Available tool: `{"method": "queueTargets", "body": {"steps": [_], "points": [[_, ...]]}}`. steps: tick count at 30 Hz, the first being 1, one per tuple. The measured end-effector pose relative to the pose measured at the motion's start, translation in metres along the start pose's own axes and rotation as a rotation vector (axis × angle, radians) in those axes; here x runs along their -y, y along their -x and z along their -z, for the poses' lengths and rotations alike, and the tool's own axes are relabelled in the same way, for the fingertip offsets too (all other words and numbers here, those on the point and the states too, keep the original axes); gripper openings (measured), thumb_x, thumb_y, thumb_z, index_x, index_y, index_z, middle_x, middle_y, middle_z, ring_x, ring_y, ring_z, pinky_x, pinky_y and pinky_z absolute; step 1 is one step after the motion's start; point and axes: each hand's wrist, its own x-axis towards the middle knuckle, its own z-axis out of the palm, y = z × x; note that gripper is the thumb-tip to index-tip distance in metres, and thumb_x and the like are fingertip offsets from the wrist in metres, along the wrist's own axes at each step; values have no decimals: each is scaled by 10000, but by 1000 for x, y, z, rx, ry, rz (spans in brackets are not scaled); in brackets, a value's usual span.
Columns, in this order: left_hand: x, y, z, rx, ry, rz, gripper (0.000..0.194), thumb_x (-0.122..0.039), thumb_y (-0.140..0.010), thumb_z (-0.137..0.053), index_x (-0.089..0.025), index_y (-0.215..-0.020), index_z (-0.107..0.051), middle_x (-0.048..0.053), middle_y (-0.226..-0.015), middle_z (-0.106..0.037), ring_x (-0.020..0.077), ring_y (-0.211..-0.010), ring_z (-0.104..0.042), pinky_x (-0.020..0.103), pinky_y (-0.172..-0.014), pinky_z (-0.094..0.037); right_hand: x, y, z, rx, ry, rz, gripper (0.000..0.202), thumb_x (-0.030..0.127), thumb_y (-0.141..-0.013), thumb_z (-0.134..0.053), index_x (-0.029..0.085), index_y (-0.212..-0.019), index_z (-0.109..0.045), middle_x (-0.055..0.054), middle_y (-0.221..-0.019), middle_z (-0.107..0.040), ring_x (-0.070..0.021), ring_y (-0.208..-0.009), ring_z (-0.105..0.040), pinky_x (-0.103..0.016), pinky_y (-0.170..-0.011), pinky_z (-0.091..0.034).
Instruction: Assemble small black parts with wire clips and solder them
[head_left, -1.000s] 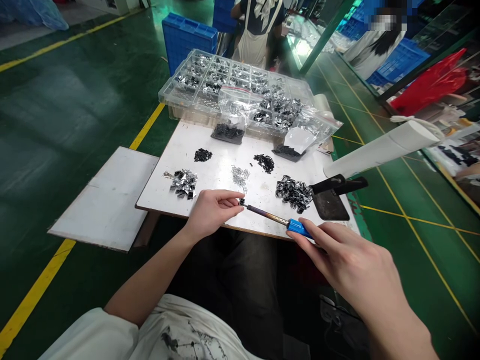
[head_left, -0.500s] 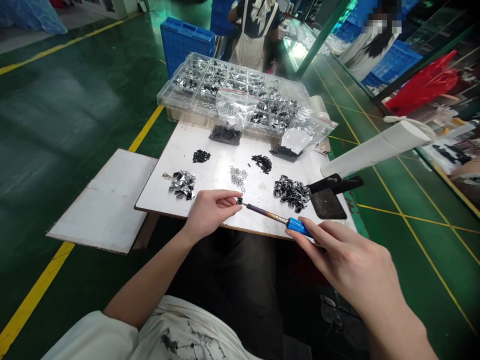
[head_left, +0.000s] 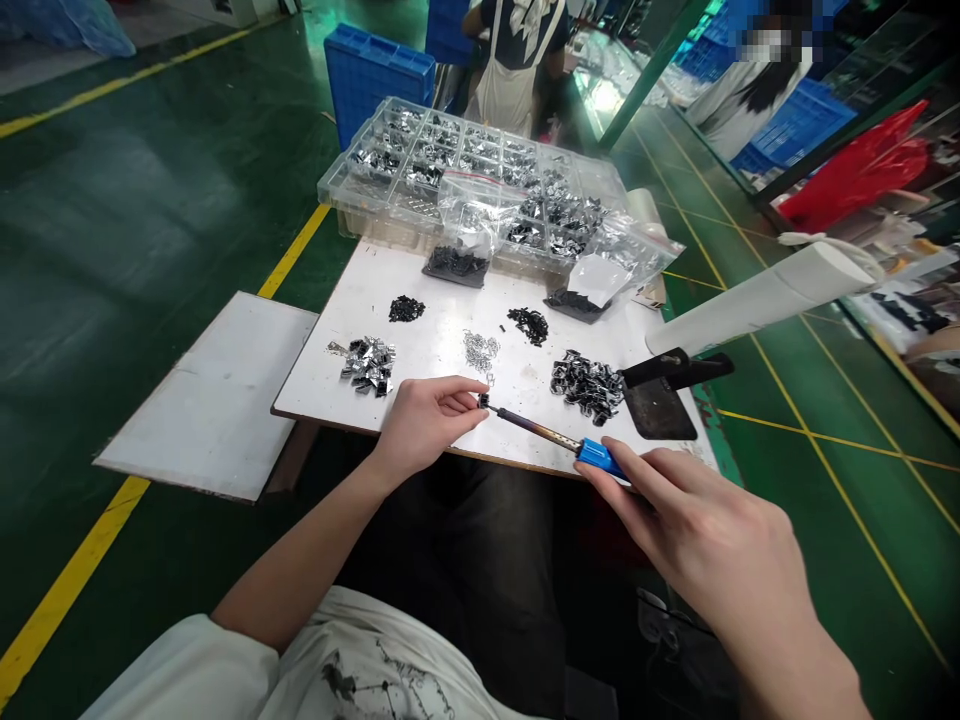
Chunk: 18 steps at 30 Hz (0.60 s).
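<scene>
"Head view, ok, so what were the hands up to?"

"Left hand (head_left: 420,425) had a tiny black part (head_left: 484,401) pinched in nearly closed fingertips, right by the bench's (head_left: 322,385) near edge. Right hand (head_left: 720,530) was closed round a blue-handled soldering iron (head_left: 538,428), tip right at the part. Couldn't tell if they actually touched. I'd call that the tip-to-part step; looked like any next move called for a steady pinch and skin off the hot end."

"And the containers?"

"Clear divided organizer (head_left: 375,222) along the far edge, loads of shiny and black bits in it, sparser toward its far right corner. Left zip bag (head_left: 472,215) and right zip bag (head_left: 645,245) sat in front, black bits in both bottoms, plus a white slip (head_left: 600,280) in the right one. Also a silvery pile (head_left: 367,367) near the left edge, loose."
</scene>
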Motion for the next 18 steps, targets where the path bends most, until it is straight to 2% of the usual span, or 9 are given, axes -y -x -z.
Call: {"method": "queueTargets", "body": {"steps": [10,18], "points": [[3,0,-2,-21,-47,-30,236,-221,-752,-812,-163,-981,-795,33,-781,-777,181,-741,-759,295,-750,-659,12,-3,9,104,20,-33,426,510,-1030,-433,205,-910,-704,27,-586,-475,-116,-458,-401,-296,-486,-205],[6,0,-2,-34,-55,-42,223,-229,-751,-813,-176,-966,-795,25,-769,-776,178,-727,-762,285,-739,-657,21,-3,14,132,34,-33,464,502,-1043,-388,179,-921,-698,23,-578,-464,-120,-451,-440,-301,-490,-208]]}}
